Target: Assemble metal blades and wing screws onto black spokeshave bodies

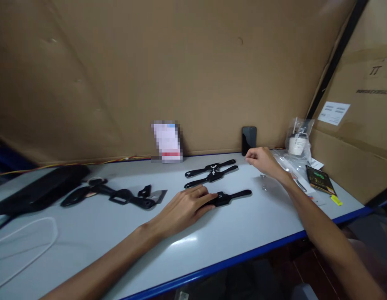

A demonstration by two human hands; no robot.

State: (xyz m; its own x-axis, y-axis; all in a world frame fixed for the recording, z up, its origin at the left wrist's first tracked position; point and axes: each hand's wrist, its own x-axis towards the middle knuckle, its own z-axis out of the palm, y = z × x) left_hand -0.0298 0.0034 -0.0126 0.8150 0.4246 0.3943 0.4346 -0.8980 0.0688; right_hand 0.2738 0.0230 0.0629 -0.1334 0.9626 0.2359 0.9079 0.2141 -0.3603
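Note:
My left hand (pixel 193 202) is closed over the left handle of a black spokeshave (pixel 223 198) lying on the table, whose right handle sticks out past my fingers. Just behind it lie two more black spokeshaves (pixel 212 167), side by side. My right hand (pixel 261 159) is over the table in front of a dark phone (pixel 248 139), fingers curled together; anything between the fingertips is too small to make out. Small shiny bits (pixel 263 182), perhaps in clear plastic, lie below my right wrist.
Black tool parts with a flat blade (pixel 158 196) lie left of my left hand, beside a long black case (pixel 40 189) and a white cable (pixel 54 229). A blurred upright screen or sheet (pixel 170 143) leans on the cardboard. A bagged cup (pixel 297 143) and a dark packet (pixel 320 181) are at right.

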